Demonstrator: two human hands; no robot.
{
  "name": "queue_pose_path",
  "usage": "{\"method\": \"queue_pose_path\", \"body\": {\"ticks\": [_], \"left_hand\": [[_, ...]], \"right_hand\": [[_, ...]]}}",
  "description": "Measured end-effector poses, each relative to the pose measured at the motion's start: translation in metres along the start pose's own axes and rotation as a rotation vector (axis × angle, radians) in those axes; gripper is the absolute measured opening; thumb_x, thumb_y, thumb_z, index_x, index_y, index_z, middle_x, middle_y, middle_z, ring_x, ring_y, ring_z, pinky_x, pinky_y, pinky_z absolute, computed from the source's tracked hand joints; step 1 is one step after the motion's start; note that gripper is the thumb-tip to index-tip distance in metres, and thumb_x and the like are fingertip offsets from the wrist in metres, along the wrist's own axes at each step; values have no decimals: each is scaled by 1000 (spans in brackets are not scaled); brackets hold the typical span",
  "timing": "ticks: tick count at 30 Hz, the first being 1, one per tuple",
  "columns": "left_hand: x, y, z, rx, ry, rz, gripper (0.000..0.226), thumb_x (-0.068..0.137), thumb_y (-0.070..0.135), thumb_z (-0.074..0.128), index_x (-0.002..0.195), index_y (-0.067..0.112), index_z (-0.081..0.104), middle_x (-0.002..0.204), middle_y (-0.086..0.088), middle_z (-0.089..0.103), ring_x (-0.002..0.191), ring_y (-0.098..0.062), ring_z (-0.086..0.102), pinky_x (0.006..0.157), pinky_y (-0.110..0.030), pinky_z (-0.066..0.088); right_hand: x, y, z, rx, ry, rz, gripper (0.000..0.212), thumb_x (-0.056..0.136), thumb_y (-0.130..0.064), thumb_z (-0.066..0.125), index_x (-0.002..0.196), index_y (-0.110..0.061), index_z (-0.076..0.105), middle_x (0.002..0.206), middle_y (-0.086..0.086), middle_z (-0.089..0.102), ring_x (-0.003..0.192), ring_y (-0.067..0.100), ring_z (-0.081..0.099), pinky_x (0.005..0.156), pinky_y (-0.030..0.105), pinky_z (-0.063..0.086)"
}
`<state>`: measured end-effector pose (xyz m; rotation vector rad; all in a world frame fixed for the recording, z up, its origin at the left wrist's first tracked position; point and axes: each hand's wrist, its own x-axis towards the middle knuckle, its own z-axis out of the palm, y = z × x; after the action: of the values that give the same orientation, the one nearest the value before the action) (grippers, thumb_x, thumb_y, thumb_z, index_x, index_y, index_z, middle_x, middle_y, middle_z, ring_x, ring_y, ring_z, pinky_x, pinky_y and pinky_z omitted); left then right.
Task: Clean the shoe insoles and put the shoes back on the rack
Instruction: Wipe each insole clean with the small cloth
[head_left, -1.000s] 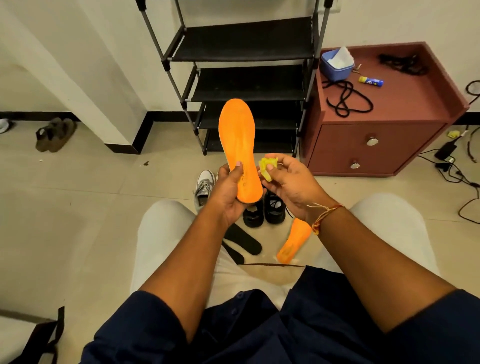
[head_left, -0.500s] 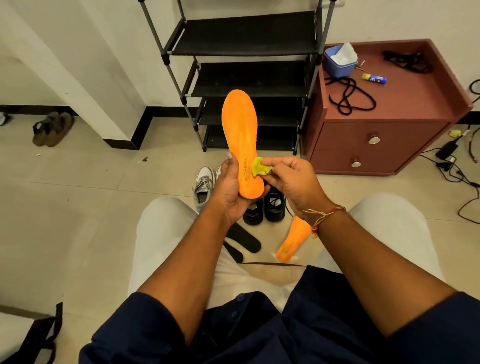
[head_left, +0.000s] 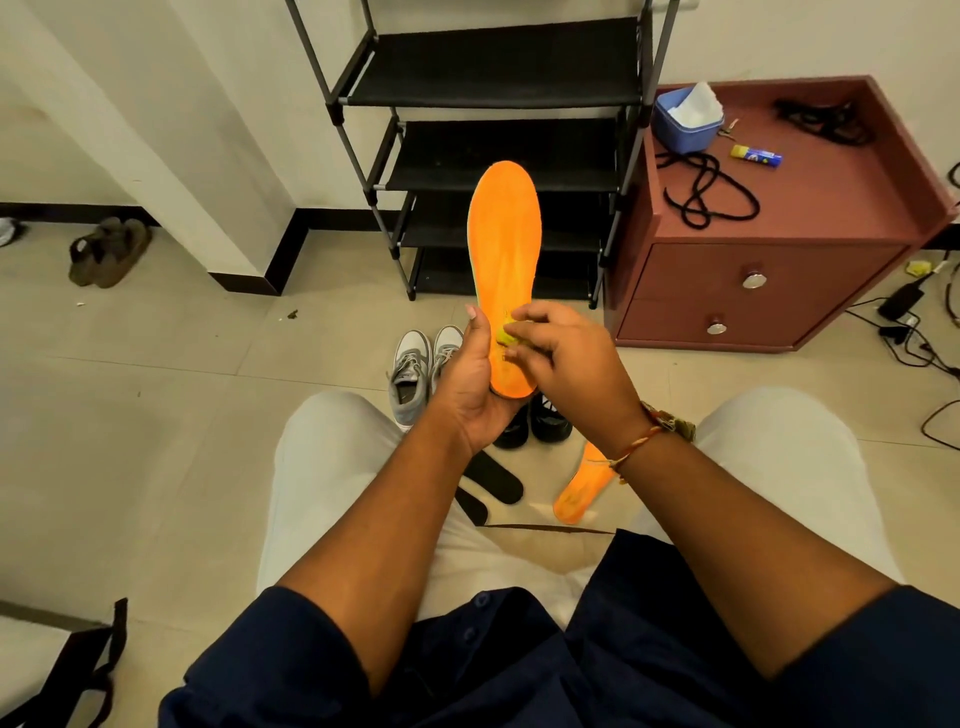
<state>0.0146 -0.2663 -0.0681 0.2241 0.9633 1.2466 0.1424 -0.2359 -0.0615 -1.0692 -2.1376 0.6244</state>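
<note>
My left hand (head_left: 475, 384) grips the heel end of an orange insole (head_left: 504, 244), which stands upright in front of me. My right hand (head_left: 563, 353) pinches a small yellow cloth (head_left: 505, 335) and presses it against the insole's lower part. A second orange insole (head_left: 579, 491) lies on the floor between my knees. Two black insoles (head_left: 493, 480) lie beside it. A pair of grey sneakers (head_left: 415, 369) and a pair of black shoes (head_left: 545, 423) stand on the floor just behind my hands. The black shoe rack (head_left: 493, 130) stands against the wall with bare shelves.
A maroon bedside cabinet (head_left: 769, 270) stands right of the rack, with a blue tub (head_left: 685, 124), black cords and a glue stick on top. Cables and a charger (head_left: 904, 301) trail on the floor at far right. Brown sandals (head_left: 106, 252) lie at far left.
My right hand moved left with the yellow cloth, from beside the insole onto its surface, and now covers most of the cloth. The insole stays upright in my left hand.
</note>
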Motion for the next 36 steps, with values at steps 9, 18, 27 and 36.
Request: {"method": "queue_pose_path", "body": {"ticks": [9,18,27,36], "left_hand": [[1,6,-8,-18,-3,8,77,100,67,25,133,6,60,116,-15,68,120,-29,59,119,-48,35],[-7,-1,0,34,-110,-33,68,103,61,26,136,9,56,133,-19,62,122,-31,58,114,-45,41],[-6,0,-1,46,-118,-63,69,104,60,28,136,7,57,127,-17,64,120,-30,60,108,-43,43],[-3,11,-11,6,-73,21,71,104,61,26,132,7,64,131,-18,64,123,-29,61,114,-45,41]], "right_hand": [[-5,-7,7,-99,-104,-160,22,79,-2,73,99,-8,78,105,9,75,96,30,70,91,39,55],[3,-3,-10,-265,-37,-220,21,78,-9,78,99,-9,77,103,8,72,95,31,64,82,36,53],[-8,-16,-7,-165,19,-177,19,83,-5,65,97,-9,78,100,8,73,92,32,66,81,39,55],[-6,-13,-4,-223,-98,-246,27,72,-2,83,97,-9,76,99,9,71,93,31,64,83,36,53]]}}
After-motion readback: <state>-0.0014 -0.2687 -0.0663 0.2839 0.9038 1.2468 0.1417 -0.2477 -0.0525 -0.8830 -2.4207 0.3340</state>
